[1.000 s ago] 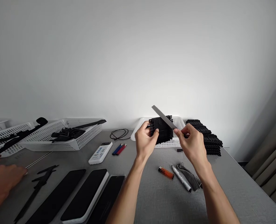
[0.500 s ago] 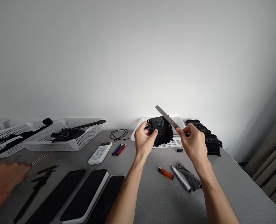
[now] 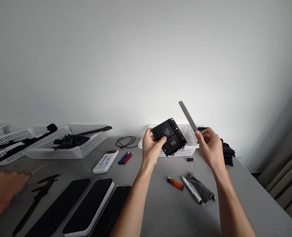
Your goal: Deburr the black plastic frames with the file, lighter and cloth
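**Black part and file held above the grey surface**

Grey surface (image 3: 165, 210) first: nearest us lie three dark flat slabs (image 3: 86, 205), then one orange lighter (image 3: 175, 183), one marker (image 3: 191, 189) and one crumpled cloth (image 3: 201, 190). Above these, our left hand (image 3: 151, 148) has its fingers closed on the edge of one black toothed plastic part (image 3: 170, 136), held tilted in the air. It looks light and stiff; we judge the rim the safest hold, clear of the small teeth. Our right hand (image 3: 210, 148) pinches one thin metal file (image 3: 188, 116), rigid, pointing up, apart from the part. Behind sit a white basket (image 3: 189, 149) and a stack of similar black parts (image 3: 227, 152). Another person's hand (image 3: 2, 191) rests far left.
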The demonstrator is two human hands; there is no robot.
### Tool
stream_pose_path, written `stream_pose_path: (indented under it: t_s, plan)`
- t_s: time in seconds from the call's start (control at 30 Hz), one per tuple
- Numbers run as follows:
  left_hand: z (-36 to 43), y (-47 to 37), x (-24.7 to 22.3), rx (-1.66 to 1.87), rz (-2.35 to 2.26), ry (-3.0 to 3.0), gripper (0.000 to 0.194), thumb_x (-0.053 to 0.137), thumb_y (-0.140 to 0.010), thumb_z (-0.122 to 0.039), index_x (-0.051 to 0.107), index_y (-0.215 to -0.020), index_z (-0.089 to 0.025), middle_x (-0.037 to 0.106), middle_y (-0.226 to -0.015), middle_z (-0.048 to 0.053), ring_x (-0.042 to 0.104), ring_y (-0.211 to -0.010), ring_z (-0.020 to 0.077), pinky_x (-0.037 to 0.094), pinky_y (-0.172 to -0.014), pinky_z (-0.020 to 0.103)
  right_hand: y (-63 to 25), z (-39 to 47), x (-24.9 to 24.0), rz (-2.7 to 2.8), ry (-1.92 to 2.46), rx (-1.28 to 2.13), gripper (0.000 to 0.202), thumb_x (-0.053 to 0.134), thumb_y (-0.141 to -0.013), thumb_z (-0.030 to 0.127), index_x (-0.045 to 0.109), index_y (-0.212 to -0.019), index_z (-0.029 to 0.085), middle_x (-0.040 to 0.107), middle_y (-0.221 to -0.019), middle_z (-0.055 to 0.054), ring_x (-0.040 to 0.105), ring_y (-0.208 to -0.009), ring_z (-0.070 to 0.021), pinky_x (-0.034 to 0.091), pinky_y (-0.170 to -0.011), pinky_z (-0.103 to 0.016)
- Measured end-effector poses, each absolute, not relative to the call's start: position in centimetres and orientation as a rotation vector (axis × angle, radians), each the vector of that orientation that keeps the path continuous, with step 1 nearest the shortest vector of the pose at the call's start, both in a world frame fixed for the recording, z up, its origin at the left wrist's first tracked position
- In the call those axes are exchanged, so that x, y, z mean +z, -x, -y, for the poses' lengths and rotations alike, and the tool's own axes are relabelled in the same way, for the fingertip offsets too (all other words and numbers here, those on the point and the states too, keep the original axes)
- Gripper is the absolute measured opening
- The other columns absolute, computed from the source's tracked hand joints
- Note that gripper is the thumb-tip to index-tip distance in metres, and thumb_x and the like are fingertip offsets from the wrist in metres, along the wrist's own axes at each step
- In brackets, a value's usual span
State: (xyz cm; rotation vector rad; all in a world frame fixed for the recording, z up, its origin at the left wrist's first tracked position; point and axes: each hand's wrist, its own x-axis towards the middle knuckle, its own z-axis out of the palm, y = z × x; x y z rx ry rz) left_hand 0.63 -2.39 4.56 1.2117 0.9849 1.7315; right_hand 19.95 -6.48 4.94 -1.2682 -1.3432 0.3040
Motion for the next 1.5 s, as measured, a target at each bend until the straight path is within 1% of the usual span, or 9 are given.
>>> stream_pose_path:
  t_s: [0.27,0.43,0.53,0.6,0.8,0.9,1.03,1.27,1.5]
  plan:
    - [2.8,-1.7,4.6,1.652,-0.827,-0.979,0.044,0.076,-0.056,-0.018,0.049,-0.091,-0.023,0.063,-0.087,-0.003,0.063,-0.078,0.0159,0.049,-0.055,0.022,-19.2,6.1,5.2,1.421,1.114,0.738,0.048,0.064,-0.079,0.065,0.064,-0.089,0.018,0.047,-0.055,0.005,0.034,-0.041,-0.0086,0.026,-0.042,-0.024]
    - [3.1,-1.6,5.0,1.572,-0.804,-0.965,0.052,0.085,-0.057,-0.031,0.052,-0.097,-0.025,0.064,-0.094,-0.002,0.064,-0.077,0.0163,0.051,-0.053,0.024,-19.3,5.6,5.0,1.395,1.070,0.696,0.044,0.067,-0.078,0.062,0.060,-0.073,0.019,0.040,-0.048,0.006,0.033,-0.043,-0.0091,0.024,-0.043,-0.025]
    - [3.1,-1.0,5.2,1.484,-0.860,-1.104,0.050,0.085,-0.060,-0.044,0.060,-0.097,-0.021,0.068,-0.096,0.003,0.067,-0.078,0.0199,0.054,-0.056,0.028,-19.8,5.4,4.8,1.402,1.117,0.606,0.046,0.067,-0.078,0.060,0.054,-0.063,0.020,0.036,-0.048,0.006,0.030,-0.043,-0.0087,0.020,-0.043,-0.026]
    - [3.0,-0.6,5.1,1.425,-0.913,-1.193,0.049,0.085,-0.060,-0.043,0.064,-0.097,-0.018,0.070,-0.096,0.007,0.068,-0.083,0.0232,0.056,-0.060,0.031,-20.1,5.4,4.8,1.408,1.134,0.585,0.046,0.067,-0.078,0.060,0.051,-0.061,0.020,0.035,-0.049,0.006,0.028,-0.044,-0.0086,0.017,-0.044,-0.026]
    - [2.5,0.0,4.7,1.416,-0.970,-1.418,0.037,0.085,-0.061,-0.030,0.070,-0.092,-0.016,0.075,-0.090,0.006,0.069,-0.087,0.0208,0.054,-0.076,0.028,-20.7,5.5,5.0,1.475,1.101,0.416,0.038,0.067,-0.081,0.054,0.060,-0.067,0.019,0.053,-0.066,0.000,0.040,-0.057,-0.0122,0.029,-0.052,-0.027]
    - [2.7,-0.1,4.7,1.370,-0.902,-1.438,0.033,0.083,-0.066,-0.033,0.072,-0.092,-0.016,0.076,-0.091,0.007,0.070,-0.086,0.0209,0.053,-0.077,0.028,-20.7,5.5,5.1,1.477,1.099,0.337,0.039,0.065,-0.083,0.054,0.063,-0.068,0.019,0.058,-0.071,-0.002,0.042,-0.060,-0.0132,0.032,-0.054,-0.028]
    - [2.8,-0.4,4.7,1.397,-0.879,-1.392,0.039,0.083,-0.065,-0.029,0.070,-0.099,-0.016,0.077,-0.088,0.007,0.071,-0.084,0.0217,0.053,-0.077,0.030,-20.5,5.6,5.0,1.387,1.151,0.289,0.041,0.064,-0.082,0.059,0.071,-0.085,0.018,0.065,-0.081,-0.004,0.047,-0.063,-0.0147,0.033,-0.054,-0.028]
    - [2.4,-0.5,4.4,1.538,-0.876,-1.350,0.039,0.081,-0.065,-0.025,0.069,-0.100,-0.016,0.076,-0.082,0.007,0.072,-0.079,0.0218,0.054,-0.075,0.030,-20.7,5.8,5.0,1.363,1.203,0.295,0.049,0.062,-0.081,0.064,0.055,-0.061,0.020,0.047,-0.052,0.002,0.035,-0.048,-0.0111,0.024,-0.046,-0.027]
    - [2.4,-0.6,4.3,1.581,-0.913,-1.361,0.036,0.079,-0.066,-0.023,0.068,-0.099,-0.016,0.076,-0.082,0.007,0.072,-0.081,0.0223,0.053,-0.079,0.033,-18.8,6.4,5.0,1.575,1.377,0.247,0.043,0.069,-0.078,0.059,0.054,-0.061,0.022,0.056,-0.056,0.000,0.038,-0.046,-0.0109,0.025,-0.041,-0.025]
